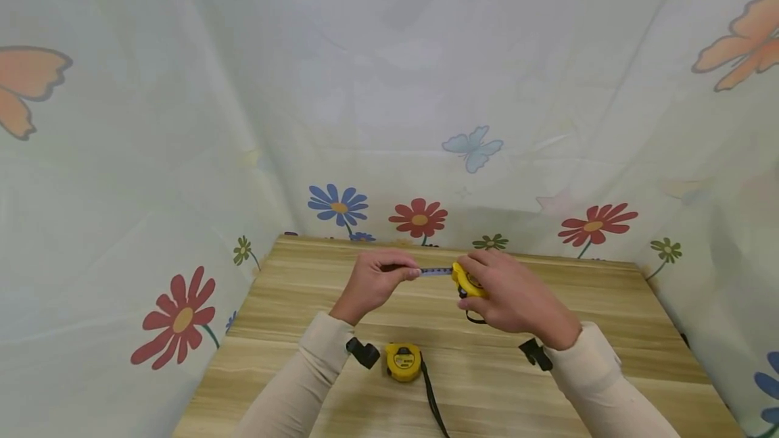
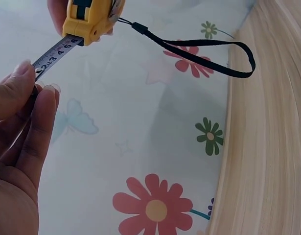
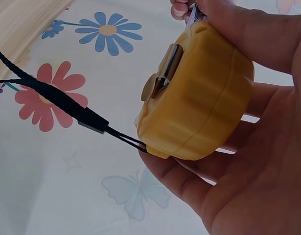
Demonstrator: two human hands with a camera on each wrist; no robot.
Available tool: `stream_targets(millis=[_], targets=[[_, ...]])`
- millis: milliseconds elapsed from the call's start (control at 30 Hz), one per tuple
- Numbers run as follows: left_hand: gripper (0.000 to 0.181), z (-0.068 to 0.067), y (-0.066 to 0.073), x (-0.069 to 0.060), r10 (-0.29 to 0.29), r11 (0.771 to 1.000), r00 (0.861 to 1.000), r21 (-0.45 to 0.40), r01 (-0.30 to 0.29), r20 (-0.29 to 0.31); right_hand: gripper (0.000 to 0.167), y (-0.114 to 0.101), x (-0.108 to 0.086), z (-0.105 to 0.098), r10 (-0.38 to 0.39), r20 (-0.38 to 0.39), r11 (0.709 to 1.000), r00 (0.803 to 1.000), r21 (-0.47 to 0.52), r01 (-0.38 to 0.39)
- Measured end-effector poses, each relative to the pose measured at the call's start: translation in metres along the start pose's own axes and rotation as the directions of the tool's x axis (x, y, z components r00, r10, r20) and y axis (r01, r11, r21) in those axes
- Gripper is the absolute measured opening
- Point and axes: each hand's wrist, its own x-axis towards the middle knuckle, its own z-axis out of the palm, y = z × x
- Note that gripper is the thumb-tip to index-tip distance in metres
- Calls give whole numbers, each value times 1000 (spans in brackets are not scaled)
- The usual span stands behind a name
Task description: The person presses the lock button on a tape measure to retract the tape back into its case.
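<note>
My right hand (image 1: 511,293) grips a yellow tape measure (image 1: 467,281) above the wooden table. A short length of its blade (image 1: 435,271) is drawn out to the left. My left hand (image 1: 379,280) pinches the blade's free end between thumb and fingers. In the left wrist view, numbers up to about 6 show on the blade (image 2: 57,54), and a black wrist strap (image 2: 204,61) hangs from the case. The right wrist view shows the yellow case (image 3: 204,93) lying against the fingers, its metal clip (image 3: 162,73) facing outward.
A second yellow tape measure (image 1: 404,361) lies on the wooden table (image 1: 292,289), nearer to me, its black strap (image 1: 433,401) trailing toward the front. White sheeting (image 1: 389,86) printed with flowers and butterflies rises around the table's back and sides.
</note>
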Motion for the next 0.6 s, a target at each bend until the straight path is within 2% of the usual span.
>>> stream_targets(millis=[367, 600], targets=[[8, 1, 0, 2, 8, 1000, 1000, -16, -8, 6, 58, -4, -1, -2, 12, -27, 1000, 1000, 0, -12], [9, 4, 2, 3, 55, 997, 999, -48, -55, -1, 59, -5, -3, -3, 24, -38, 1000, 999, 15, -23]])
